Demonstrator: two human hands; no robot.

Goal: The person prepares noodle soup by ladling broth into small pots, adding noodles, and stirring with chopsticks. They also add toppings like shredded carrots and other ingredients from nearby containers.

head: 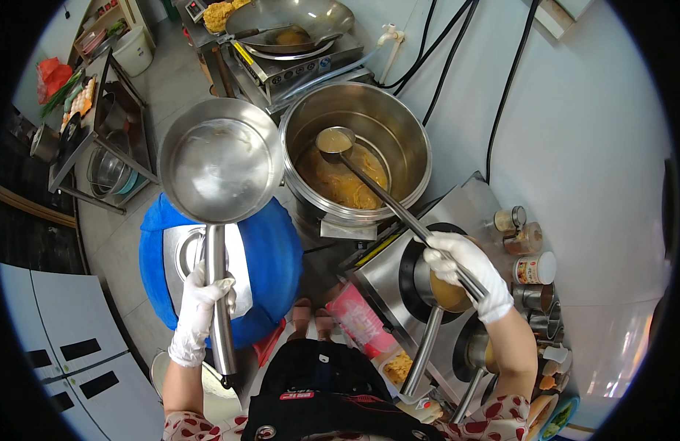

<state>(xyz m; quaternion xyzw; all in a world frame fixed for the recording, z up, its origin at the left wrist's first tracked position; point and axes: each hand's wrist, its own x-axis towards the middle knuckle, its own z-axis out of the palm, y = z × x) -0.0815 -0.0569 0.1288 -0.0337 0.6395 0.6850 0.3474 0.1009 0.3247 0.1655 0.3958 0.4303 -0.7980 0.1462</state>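
White gloves cover both hands. My left hand grips the steel handle of a saucepan, tilted so its bare, wet-looking inside faces me. The pan is beside the left rim of a deep steel stockpot. My right hand is closed around the long handle of a steel ladle. Its bowl, filled with cloudy yellowish liquid, is inside the stockpot above a brownish broth with pale yellow solids in it.
Right of me, a steel stove carries saucepans with handles jutting my way. Jars line the wall. A blue-covered round container stands below the left pan. Ahead is a wok on a burner; a metal rack stands left.
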